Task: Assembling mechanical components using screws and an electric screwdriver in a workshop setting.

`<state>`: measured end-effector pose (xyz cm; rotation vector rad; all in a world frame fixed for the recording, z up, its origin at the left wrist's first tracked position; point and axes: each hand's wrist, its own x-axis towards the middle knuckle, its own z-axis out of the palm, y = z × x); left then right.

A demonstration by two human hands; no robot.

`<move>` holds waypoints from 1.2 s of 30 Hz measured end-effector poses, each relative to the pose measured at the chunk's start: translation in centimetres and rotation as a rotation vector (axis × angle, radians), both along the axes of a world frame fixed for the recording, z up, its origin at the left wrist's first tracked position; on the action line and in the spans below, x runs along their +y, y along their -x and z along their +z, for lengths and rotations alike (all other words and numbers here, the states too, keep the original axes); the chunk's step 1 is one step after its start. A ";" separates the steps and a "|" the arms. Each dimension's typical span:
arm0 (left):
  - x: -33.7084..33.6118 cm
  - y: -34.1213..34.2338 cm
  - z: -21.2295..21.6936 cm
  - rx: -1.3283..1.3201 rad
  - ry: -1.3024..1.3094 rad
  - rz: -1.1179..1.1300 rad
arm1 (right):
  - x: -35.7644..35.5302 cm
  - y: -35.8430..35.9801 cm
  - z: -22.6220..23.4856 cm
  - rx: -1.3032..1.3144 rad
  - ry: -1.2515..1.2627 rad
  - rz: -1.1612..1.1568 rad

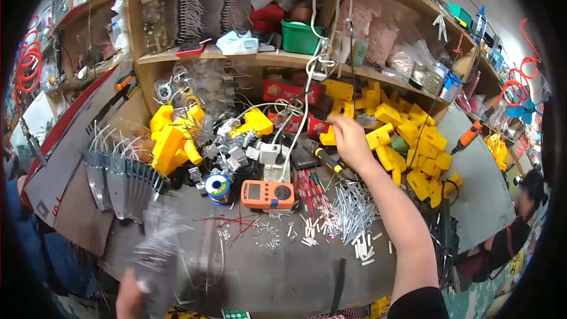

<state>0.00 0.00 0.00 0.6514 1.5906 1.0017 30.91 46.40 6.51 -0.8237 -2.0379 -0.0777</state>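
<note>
Left hand (131, 295) gripped a blurred grey bundle (158, 254) over the bench (266, 280), front left; right hand (349, 139) was at the yellow parts (390, 114) toward the back, fingers curled, couldn't tell if pinching one. Step looked like picking a yellow part; next move likely called for a sure pinch, lifting clear of the black-yellow tool (331, 162).

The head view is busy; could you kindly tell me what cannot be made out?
Head view: grey streaked bundle near the left grip, smeared by blur.
Head view: anything the right grip holds, hidden by its knuckles.
Head view: green and white flat piece, cut by the lower edge.
</note>
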 end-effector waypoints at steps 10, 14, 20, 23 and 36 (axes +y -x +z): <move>13.1 -10.7 -2.6 0.025 0.051 -0.938 | 10.2 7.5 1.3 0.190 -0.100 -0.178; 14.7 -11.5 -5.1 0.198 -0.075 -1.082 | 10.0 8.4 1.9 0.163 -0.328 -0.213; 15.8 -12.3 -4.6 0.316 -0.077 -1.064 | 11.8 4.5 1.5 -0.092 -0.196 -0.085; 15.2 -12.6 -3.9 0.460 -0.136 -1.047 | 13.2 3.2 1.0 -0.110 -0.245 0.017; 11.5 -19.2 -2.7 1.090 -0.370 -0.675 | 7.8 -0.9 5.2 -0.362 -0.097 0.113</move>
